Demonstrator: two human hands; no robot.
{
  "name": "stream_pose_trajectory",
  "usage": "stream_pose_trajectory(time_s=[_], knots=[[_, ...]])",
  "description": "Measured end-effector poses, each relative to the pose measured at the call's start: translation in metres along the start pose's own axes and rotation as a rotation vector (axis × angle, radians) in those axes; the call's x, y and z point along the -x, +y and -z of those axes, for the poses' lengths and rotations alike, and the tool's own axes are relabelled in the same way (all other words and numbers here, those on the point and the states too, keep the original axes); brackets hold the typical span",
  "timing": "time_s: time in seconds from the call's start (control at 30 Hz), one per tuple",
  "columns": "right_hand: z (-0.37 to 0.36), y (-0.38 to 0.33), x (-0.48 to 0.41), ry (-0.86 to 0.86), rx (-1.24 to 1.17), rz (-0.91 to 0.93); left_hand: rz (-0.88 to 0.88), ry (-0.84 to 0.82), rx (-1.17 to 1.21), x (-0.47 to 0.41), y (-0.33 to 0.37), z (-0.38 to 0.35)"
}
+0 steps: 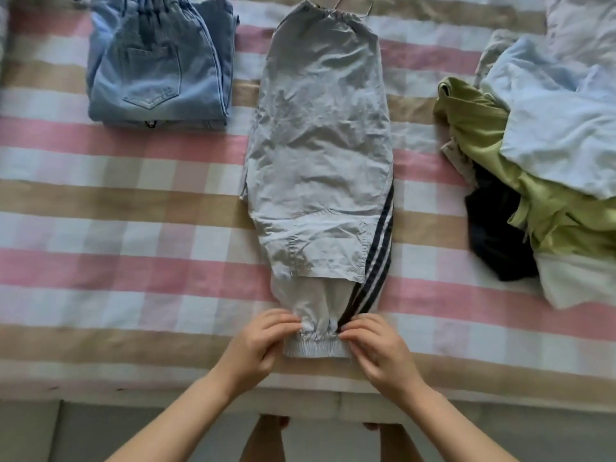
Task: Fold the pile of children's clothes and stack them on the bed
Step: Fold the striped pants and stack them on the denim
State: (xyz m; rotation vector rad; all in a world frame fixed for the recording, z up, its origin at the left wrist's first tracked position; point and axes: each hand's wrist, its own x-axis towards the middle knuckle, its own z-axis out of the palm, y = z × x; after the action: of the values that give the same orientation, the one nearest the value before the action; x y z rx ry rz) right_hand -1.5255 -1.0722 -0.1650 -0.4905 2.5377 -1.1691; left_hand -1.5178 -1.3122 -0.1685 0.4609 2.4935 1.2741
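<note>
Both the left hand [260,345] and right hand [373,348] pinched the elastic cuff [316,345] of grey track pants [320,145] lying on the checked bed [133,201].

Soft, even daylight, faint shadows, slight overall blur, wide-angle bending at the edges.

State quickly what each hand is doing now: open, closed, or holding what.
Left hand: pinching the cuff of the grey trousers.
Right hand: pinching the same cuff, at the striped side.
</note>
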Motion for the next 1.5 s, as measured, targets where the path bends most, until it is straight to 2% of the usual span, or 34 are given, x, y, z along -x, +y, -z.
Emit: stream_pose_trajectory(time_s=[0.17, 0.37, 0.53, 0.63, 0.8, 0.9, 1.0, 1.2, 1.37, 1.5], knots=[[-0.021, 0.024, 0.011, 0.010, 0.028, -0.070, 0.097, 0.000, -0.020, 0.008, -0.022, -0.014], [-0.032, 0.038, 0.013, 0.055, 0.233, 0.000, 0.077, 0.097, -0.119, -0.004, -0.027, -0.020], [-0.009, 0.014, 0.002, 0.194, -0.034, -0.029, 0.116, 0.187, 0.012, -0.006, -0.010, -0.012], [0.012, -0.003, 0.007, 0.160, -0.124, -0.108, 0.098, 0.214, -0.001, 0.001, 0.007, -0.005], [0.023, -0.023, 0.044, 0.061, -0.186, -0.130, 0.039, 0.198, -0.079, 0.035, 0.032, -0.009], [0.027, -0.030, 0.045, 0.113, -0.231, -0.149, 0.088, 0.254, 0.044, 0.030, 0.043, -0.012], [0.040, -0.039, 0.013, 0.217, -0.314, -0.137, 0.113, 0.371, 0.245, 0.001, 0.051, -0.005], [0.068, -0.034, -0.094, 0.422, -0.392, -0.171, 0.204, 0.644, 0.234, -0.100, 0.032, 0.030], [0.064, 0.010, -0.180, 0.378, -0.360, -0.352, 0.406, 0.625, 0.153, -0.175, -0.007, 0.045], [0.046, 0.037, -0.199, 0.367, -0.258, -0.472, 0.512, 0.575, 0.124, -0.189, -0.033, 0.039]])
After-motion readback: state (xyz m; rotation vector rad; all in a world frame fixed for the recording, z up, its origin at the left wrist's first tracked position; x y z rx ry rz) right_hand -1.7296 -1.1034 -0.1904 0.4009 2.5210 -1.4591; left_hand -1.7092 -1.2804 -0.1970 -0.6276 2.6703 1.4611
